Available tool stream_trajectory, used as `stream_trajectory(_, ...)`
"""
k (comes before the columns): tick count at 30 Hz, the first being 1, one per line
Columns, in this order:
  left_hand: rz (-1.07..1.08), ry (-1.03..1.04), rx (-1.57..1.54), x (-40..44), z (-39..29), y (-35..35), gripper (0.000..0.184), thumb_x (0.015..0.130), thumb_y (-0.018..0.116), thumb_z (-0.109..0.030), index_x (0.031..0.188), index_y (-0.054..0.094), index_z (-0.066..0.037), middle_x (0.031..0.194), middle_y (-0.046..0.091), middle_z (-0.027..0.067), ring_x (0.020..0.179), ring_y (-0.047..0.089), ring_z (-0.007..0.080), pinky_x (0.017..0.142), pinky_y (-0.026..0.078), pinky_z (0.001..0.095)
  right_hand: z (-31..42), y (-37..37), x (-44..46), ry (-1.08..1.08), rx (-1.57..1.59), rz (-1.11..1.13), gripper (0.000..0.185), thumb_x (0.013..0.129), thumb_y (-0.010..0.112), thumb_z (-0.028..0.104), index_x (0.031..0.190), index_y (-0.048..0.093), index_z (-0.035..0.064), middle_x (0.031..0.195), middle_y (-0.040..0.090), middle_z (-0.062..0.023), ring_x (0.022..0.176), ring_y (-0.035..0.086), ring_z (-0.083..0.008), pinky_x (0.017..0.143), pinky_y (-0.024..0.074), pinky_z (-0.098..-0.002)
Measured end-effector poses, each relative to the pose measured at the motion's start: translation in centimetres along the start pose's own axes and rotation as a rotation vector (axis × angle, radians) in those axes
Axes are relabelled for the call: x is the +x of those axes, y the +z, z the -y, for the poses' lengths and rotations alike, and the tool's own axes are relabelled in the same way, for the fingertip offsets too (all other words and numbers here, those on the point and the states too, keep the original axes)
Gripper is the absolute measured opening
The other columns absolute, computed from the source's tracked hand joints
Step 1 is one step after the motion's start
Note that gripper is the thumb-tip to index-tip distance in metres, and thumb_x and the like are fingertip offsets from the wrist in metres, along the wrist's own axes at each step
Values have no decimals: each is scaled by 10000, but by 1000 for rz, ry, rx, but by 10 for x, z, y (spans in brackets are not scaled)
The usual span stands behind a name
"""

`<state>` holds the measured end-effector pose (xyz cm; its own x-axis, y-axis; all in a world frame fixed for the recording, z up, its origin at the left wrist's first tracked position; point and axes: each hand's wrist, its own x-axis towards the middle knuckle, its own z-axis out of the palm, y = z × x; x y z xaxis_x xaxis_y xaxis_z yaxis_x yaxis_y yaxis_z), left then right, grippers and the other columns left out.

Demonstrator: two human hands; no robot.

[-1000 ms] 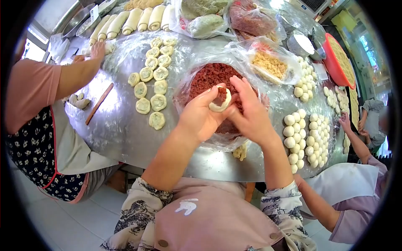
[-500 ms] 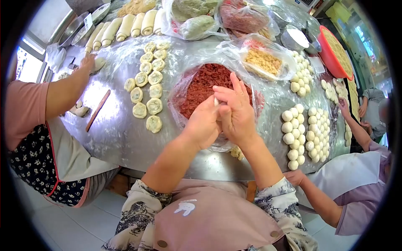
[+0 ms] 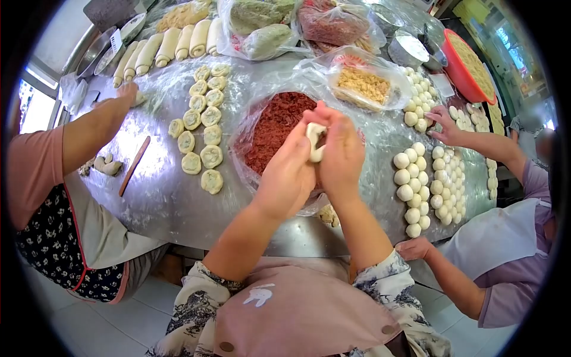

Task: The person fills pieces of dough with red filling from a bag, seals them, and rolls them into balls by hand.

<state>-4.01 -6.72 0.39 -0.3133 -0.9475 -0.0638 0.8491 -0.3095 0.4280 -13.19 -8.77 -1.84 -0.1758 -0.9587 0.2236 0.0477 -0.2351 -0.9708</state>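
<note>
Pressed between left hand (image 3: 284,175) and right hand (image 3: 341,163), the dough (image 3: 313,134) is held by the red filling (image 3: 272,134), presumably so reaching is kept short.

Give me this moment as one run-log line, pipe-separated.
left hand: holding dough piece | right hand: holding same dough piece | dough state: opening visible | nearby: red filling in clear plastic

Dough balls (image 3: 414,171) lie right of the filling (image 3: 276,132).
</note>
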Motion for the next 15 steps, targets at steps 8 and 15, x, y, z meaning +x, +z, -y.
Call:
stream_trajectory(8,-80,542,1151,-4,2,-26,293,994,431,-175,1138,622,-6,1126,543,100,1023,525,183,917,403,301,7,12,-20,197,336,201,774,990,312,527,1435,202,-98,1517,202,-222,1397,233,-294,1133,203,-374)
stream_trajectory(15,4,848,1250,-1,18,-33,788,964,174,-579,1379,337,71,1457,192,250,1275,304,268,1059,237,402,23,13,-11,354,193,88,414,1028,379,333,1012,584,-26,978,655,-142,882,635,-174,774,500,-259)
